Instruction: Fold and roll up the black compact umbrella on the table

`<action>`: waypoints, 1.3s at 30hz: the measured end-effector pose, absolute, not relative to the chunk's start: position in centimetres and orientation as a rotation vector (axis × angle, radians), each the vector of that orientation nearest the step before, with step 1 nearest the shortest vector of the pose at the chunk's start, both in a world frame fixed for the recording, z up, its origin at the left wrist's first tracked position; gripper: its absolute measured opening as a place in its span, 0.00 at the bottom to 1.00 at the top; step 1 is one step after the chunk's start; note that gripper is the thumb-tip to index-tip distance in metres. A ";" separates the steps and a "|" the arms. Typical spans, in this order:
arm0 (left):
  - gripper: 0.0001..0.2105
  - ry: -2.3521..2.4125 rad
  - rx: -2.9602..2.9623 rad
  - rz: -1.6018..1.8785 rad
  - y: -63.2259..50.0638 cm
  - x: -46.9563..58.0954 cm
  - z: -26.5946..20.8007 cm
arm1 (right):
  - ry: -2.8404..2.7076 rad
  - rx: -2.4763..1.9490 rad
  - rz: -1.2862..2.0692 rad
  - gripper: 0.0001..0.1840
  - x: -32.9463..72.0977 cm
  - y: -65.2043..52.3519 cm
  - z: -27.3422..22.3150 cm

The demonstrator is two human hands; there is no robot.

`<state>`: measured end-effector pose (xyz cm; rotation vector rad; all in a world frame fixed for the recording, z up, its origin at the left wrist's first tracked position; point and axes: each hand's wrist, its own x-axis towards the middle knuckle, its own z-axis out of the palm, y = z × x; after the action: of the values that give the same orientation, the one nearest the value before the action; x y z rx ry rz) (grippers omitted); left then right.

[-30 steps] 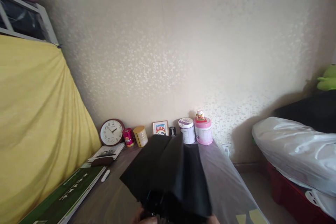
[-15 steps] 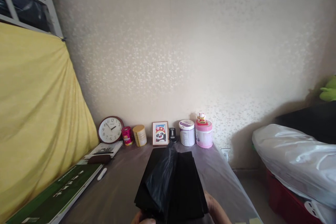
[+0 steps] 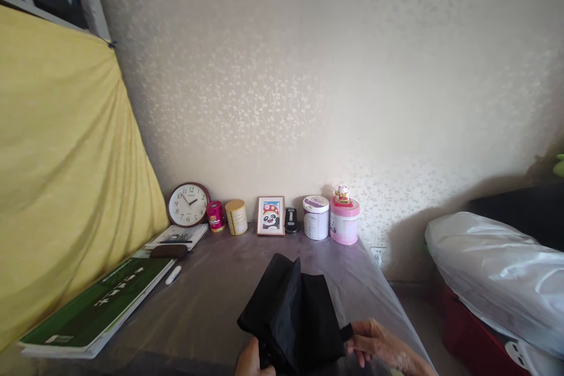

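Observation:
A black folding umbrella [image 3: 286, 311], collapsed with its cloth panels hanging loose, is held low over the table's near part. My left hand [image 3: 253, 359] is closed around its lower end; the cloth hides part of the fingers. At the umbrella's right side, my right hand [image 3: 374, 342] pinches a short black strap [image 3: 347, 332] between thumb and fingers. One darker, shinier fold of cloth stands up between the two wider panels.
On the grey-covered table [image 3: 211, 305] stand a clock [image 3: 189, 204], a pink can [image 3: 215, 216], a yellow-lidded tin [image 3: 237, 217], a framed panda picture [image 3: 271, 217] and two tubs [image 3: 316, 218]. A green book [image 3: 101, 305] and white marker [image 3: 173, 275] lie left.
My right hand has come out from behind the panels to the right side and now pinches the strap. The umbrella's panels have tilted and spread, and the view has shifted slightly.

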<state>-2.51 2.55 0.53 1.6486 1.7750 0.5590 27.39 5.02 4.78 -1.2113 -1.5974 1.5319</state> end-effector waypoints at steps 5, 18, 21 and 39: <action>0.33 1.811 1.738 0.440 2.7 -1.3 -0.4 | -1.615 -1.423 1.196 0.10 29.6 5.9 4.1; 0.38 1.726 1.776 0.326 2.6 -1.4 -2.3 | -2.282 -1.073 0.239 0.19 17.8 8.7 8.5; 0.38 1.760 1.753 0.291 2.6 -0.7 -2.4 | -2.451 -1.092 0.072 0.22 16.0 9.7 8.1; 0.32 2.016 1.785 0.072 2.2 2.7 -2.2 | -2.445 -1.212 -0.119 0.12 12.8 13.6 6.1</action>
<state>2.75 2.25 -2.25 1.7854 2.0157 0.0719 12.76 13.58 6.09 -1.2123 -2.4448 -0.1190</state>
